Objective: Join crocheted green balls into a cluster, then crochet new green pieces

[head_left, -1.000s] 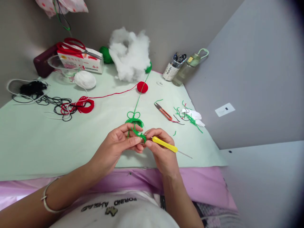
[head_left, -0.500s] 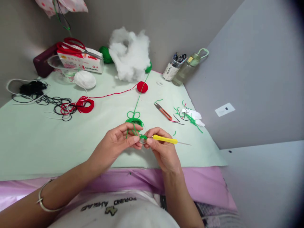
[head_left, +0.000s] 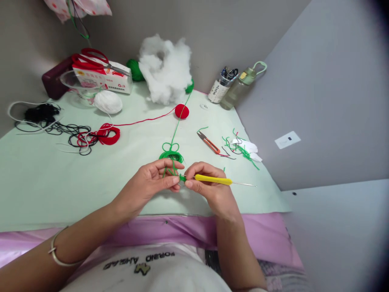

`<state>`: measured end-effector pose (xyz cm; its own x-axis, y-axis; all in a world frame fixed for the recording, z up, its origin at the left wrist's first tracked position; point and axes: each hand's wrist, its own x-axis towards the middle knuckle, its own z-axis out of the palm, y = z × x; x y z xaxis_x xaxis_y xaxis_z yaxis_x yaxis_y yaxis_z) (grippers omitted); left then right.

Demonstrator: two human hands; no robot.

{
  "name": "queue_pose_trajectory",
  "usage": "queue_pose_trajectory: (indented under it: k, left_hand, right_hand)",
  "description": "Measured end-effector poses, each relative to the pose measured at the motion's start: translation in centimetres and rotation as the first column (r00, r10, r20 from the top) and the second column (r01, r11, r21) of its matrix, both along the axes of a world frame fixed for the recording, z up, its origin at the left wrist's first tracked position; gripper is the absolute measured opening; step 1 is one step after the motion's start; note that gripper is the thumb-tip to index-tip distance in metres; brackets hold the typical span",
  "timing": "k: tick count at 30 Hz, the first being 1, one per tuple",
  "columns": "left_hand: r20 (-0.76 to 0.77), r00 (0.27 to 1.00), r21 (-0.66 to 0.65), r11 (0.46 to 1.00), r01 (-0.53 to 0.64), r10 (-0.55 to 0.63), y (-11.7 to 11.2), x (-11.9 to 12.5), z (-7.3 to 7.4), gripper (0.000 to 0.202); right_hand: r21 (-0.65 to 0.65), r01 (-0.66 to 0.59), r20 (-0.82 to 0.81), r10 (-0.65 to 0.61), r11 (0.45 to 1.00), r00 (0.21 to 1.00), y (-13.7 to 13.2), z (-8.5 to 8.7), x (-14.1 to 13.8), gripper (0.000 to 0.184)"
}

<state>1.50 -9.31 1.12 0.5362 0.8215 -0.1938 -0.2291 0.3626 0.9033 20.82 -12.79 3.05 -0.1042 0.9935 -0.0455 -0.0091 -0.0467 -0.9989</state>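
My left hand (head_left: 148, 184) pinches a small green crochet piece (head_left: 182, 177), with green yarn (head_left: 170, 156) looped over its fingers and trailing away toward the back of the table. My right hand (head_left: 209, 188) grips a crochet hook with a yellow handle (head_left: 212, 179), its tip at the green piece and its metal tail pointing right. Both hands hover just above the pale green table cover (head_left: 45, 182) near its front edge.
Orange thread snips (head_left: 209, 142) and yarn scraps (head_left: 243, 148) lie to the right. A red crochet disc (head_left: 181, 111), white stuffing (head_left: 165, 69), white yarn ball (head_left: 107, 101), red and black yarn tangles (head_left: 91, 137), red scissors on a box (head_left: 100, 75), a bottle (head_left: 240, 87) and a jar (head_left: 220, 87) stand further back.
My right hand has swung the hook from slanting down-right to nearly level, its tail now pointing right. The left hand keeps its pinch on the green piece.
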Motion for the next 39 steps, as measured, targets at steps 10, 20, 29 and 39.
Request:
queue_pose_trajectory:
  k: [10,20,29,39]
  left_hand:
    - [0.034,0.998,-0.008,0.999,0.046,-0.046,0.0,0.2,0.3,0.029]
    - [-0.003,1.000,0.015,1.000,0.008,-0.008,0.2,0.1,0.2,0.029]
    - [0.005,0.984,-0.014,0.984,-0.177,0.177,-0.1,0.4,0.3,0.025]
    - [0.005,0.998,-0.003,0.998,-0.064,0.064,-0.3,0.5,0.1,0.013]
  right_hand:
    - [0.012,0.063,-0.027,-0.063,0.998,0.998,0.4,0.1,-0.1,0.018]
    - [-0.030,0.025,-0.036,-0.026,0.999,0.999,0.5,0.7,-0.5,0.022]
    - [0.048,0.090,0.021,-0.091,0.995,0.996,0.0,-0.3,-1.2,0.014]
    - [0.063,0.125,-0.003,-0.125,0.990,0.992,0.1,-0.2,-1.5,0.017]
